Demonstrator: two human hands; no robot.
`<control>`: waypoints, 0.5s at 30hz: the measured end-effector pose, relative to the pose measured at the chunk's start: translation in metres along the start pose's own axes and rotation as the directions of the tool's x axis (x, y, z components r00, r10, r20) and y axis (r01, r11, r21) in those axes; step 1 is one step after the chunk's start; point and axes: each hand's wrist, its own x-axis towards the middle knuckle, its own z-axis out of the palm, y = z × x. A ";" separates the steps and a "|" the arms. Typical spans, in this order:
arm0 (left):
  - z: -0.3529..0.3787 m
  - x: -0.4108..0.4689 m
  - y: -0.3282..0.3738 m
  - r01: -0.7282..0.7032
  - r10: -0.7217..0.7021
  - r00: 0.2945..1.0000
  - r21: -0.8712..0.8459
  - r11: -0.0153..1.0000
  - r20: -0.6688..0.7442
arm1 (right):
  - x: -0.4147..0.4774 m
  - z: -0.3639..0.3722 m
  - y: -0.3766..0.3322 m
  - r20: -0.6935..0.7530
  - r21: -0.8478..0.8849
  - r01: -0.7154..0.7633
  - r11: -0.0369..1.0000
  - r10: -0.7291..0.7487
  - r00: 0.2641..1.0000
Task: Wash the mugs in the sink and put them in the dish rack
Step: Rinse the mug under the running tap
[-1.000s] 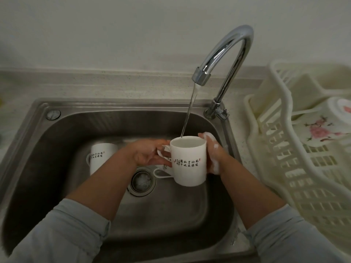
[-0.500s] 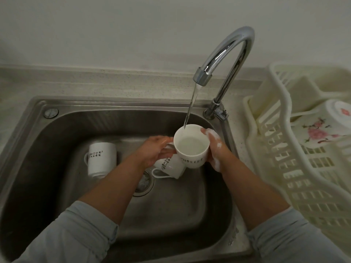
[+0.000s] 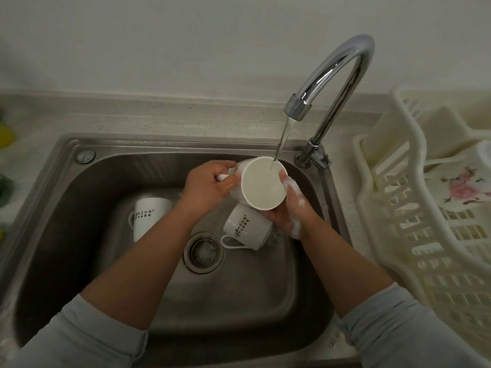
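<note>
I hold a white mug (image 3: 261, 183) under the running tap (image 3: 329, 75), and water streams into its open mouth. My left hand (image 3: 210, 185) grips the mug's handle. My right hand (image 3: 291, 208), flecked with soap foam, cups the mug's right side and base. Two more white mugs with dark lettering are in the steel sink (image 3: 111, 166): one (image 3: 148, 216) stands at the left, another (image 3: 245, 227) lies tilted by the drain under the held mug. The cream plastic dish rack (image 3: 414, 235) stands to the right of the sink.
A white dish with pink flowers (image 3: 462, 188) sits in the rack's far part. The drain strainer (image 3: 203, 252) is in the sink's middle. Green and yellow things (image 3: 4, 155) show at the left edge on the speckled counter (image 3: 159, 118).
The held mug has risen closer to the spout and tilted its mouth towards me; both hands moved up with it. Water keeps running into it. My view moved nearer the sink.
</note>
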 end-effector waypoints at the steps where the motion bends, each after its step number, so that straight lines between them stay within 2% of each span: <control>1: -0.003 0.000 0.002 0.010 -0.010 1.000 -0.006 1.000 0.002 | 0.000 0.001 0.001 0.021 0.002 -0.002 1.000 0.002 1.000; 4: -0.009 -0.003 0.003 0.129 -0.126 0.992 -0.159 0.979 0.024 | 0.000 -0.001 0.003 0.044 -0.038 0.011 0.999 -0.009 0.999; 8: -0.005 -0.007 0.001 0.346 -0.309 0.938 -0.359 0.867 0.159 | -0.001 -0.006 0.003 0.030 -0.041 -0.020 0.999 0.021 0.999; 12: 0.008 -0.011 -0.009 0.562 -0.464 0.824 -0.372 0.739 0.325 | -0.004 -0.020 0.006 0.029 -0.134 -0.127 0.983 0.132 0.991; 15: 0.017 -0.024 -0.021 0.580 -0.491 0.813 -0.348 0.737 0.313 | -0.007 -0.035 0.019 0.053 -0.162 -0.187 0.969 0.198 0.979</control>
